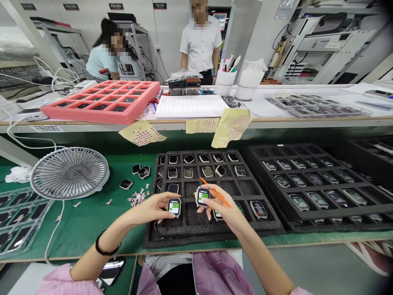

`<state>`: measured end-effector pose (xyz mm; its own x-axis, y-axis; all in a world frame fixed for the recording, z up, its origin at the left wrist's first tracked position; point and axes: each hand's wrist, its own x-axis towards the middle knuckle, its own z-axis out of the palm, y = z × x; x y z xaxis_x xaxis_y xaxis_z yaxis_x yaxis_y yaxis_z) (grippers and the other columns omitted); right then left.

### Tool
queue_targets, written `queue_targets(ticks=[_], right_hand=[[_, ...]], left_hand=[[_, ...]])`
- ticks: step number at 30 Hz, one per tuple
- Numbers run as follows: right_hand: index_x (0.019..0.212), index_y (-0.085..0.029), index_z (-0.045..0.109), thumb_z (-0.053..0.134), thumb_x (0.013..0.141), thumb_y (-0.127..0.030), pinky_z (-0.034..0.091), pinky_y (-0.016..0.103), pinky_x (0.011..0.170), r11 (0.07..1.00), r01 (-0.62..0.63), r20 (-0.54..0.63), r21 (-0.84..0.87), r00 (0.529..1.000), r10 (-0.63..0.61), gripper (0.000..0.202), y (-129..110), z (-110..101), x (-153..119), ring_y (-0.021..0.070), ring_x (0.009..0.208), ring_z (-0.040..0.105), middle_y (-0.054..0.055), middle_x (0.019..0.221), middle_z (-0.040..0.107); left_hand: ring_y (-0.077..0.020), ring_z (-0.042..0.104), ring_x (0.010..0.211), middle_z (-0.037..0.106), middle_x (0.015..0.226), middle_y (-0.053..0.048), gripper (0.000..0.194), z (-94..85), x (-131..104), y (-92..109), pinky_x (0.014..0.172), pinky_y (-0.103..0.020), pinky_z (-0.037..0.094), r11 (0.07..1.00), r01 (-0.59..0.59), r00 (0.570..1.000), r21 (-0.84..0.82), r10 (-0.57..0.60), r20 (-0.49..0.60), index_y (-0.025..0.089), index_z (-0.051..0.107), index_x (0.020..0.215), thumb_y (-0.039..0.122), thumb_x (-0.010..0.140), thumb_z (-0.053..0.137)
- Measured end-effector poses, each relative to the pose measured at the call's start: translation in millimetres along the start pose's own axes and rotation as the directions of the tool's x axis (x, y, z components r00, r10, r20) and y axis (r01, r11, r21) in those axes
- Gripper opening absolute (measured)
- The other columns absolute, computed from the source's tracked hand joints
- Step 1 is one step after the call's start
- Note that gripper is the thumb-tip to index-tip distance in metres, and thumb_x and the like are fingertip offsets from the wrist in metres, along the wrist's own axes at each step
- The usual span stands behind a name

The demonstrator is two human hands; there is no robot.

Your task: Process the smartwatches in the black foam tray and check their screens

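My left hand point(158, 207) is closed round the edges of a square watch case point(174, 207) whose screen is lit green and white. In my right hand point(222, 205) is a second lit watch case point(203, 196), pinched by thumb and fingers, and an orange stick point(217, 193) lies across the same hand. Both hands are above a black foam tray point(192, 221) with square compartments. Watch cases sit in its two back rows, and a dark-screened one point(258, 209) lies at its front right. Another lit case is partly hidden under my right hand.
A grey fan point(70, 173) stands at the left, beside loose watch cases point(125, 184) and small strips. More black trays point(294, 180) of watches are at the right. Behind, a shelf point(172, 123) holds a pink foam tray point(101, 100). Two people are beyond it.
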<state>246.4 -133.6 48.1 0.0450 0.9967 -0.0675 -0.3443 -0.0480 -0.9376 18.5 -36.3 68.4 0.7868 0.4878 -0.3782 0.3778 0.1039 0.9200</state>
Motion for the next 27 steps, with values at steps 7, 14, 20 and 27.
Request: queue_targets(ticks=[7,14,20,27], right_hand=[[0.097,-0.017,0.058,0.06,0.083,-0.042,0.045,0.021,0.037,0.999,-0.036,-0.063,0.011,0.997,0.037,0.028,0,-1,5,0.0189,0.054,0.069,0.003,0.074,0.066],[0.105,-0.022,0.056,0.065,0.081,-0.032,0.05,0.023,0.047,0.998,0.017,-0.02,-0.064,1.0,-0.018,0.028,-1,-5,-1,0.0185,0.067,0.071,0.005,0.096,0.063],[0.104,-0.022,0.056,0.069,0.078,-0.033,0.049,0.022,0.045,0.991,0.017,-0.023,-0.13,1.0,-0.021,0.03,-3,-4,-2,0.0177,0.064,0.07,0.004,0.096,0.062],[0.102,-0.018,0.056,0.055,0.088,-0.042,0.048,0.023,0.044,0.992,-0.014,-0.038,-0.124,0.999,0.009,0.028,-1,-3,-1,0.0186,0.06,0.069,0.003,0.077,0.064]], left_hand=[[-0.0131,0.056,0.075,0.064,0.096,-0.007,0.07,5.6,13,13,0.044,-0.016,0.04,0.978,0.039,0.998,-0.203,-0.048,-0.039,0.017,0.046,0.136,0.03,0.072,0.073],[-0.007,0.053,0.057,0.066,0.091,-0.004,0.058,11.9,27,11,0.056,-0.023,0.05,0.981,-0.028,0.99,-0.19,0.001,-0.139,0.017,0.056,0.129,0.035,0.077,0.071],[-0.0086,0.059,0.055,0.066,0.111,-0.01,0.048,15.0,31,8,0.056,-0.027,0.055,0.984,-0.108,0.968,-0.139,0.073,-0.241,0.015,0.064,0.12,0.047,0.084,0.059],[-0.0084,0.06,0.055,0.068,0.108,-0.008,0.056,18.4,27,10,0.058,-0.027,0.056,0.991,-0.097,0.968,-0.088,0.073,-0.239,0.015,0.059,0.127,0.042,0.078,0.068]])
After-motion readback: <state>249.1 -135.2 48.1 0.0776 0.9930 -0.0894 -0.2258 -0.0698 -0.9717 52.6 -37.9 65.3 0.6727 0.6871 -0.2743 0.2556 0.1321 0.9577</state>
